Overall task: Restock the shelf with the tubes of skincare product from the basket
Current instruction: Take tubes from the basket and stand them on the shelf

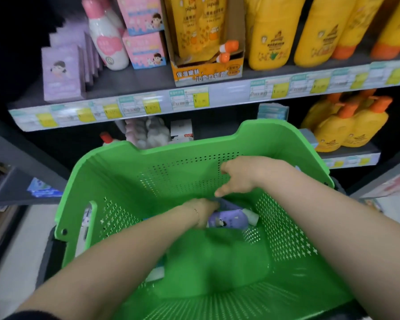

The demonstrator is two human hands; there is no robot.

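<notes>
The pick-up step is judged in hand: the lilac plastic tube (229, 221), at frame centre in the green perforated plastic basket (171, 172), is met by the left hand (203, 211), its grasp untellable, the right hand (238, 174) slack and empty above, and a lift to the grey shelf (129, 82) is called for next.

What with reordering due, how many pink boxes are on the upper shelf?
2: the upper pink box sits on the lower pink box, between the white bottle and the orange display carton. More may be hidden behind them.
</notes>
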